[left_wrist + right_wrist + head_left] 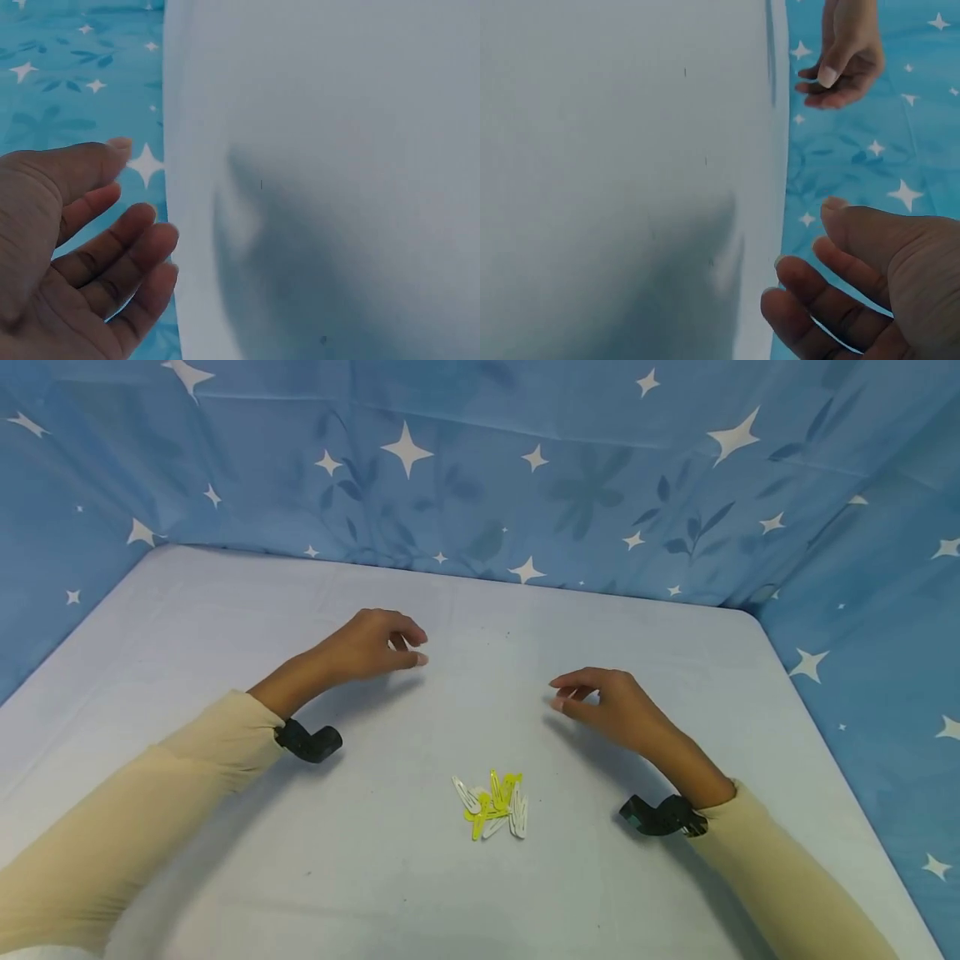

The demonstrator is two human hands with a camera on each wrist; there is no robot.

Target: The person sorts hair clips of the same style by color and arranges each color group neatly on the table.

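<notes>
A small pile of yellow and white snap hair clips (497, 806) lies on the white tabletop (375, 860), in front of both hands in the head view. My left hand (375, 643) hovers above the table, up and to the left of the pile, its fingers loosely bent around nothing. On the other side, my right hand (607, 702) is held over the table, up and to the right of the clips, also holding nothing. Both wrist views show relaxed fingers with gaps between them. The left hand (851, 56) also appears at the top of the right wrist view.
A blue curtain (480, 468) with white stars hangs behind the table and along its sides. Each wrist wears a black camera mount, one on the left (307, 742) and one on the right (663, 816). Small dark specks dot the tabletop.
</notes>
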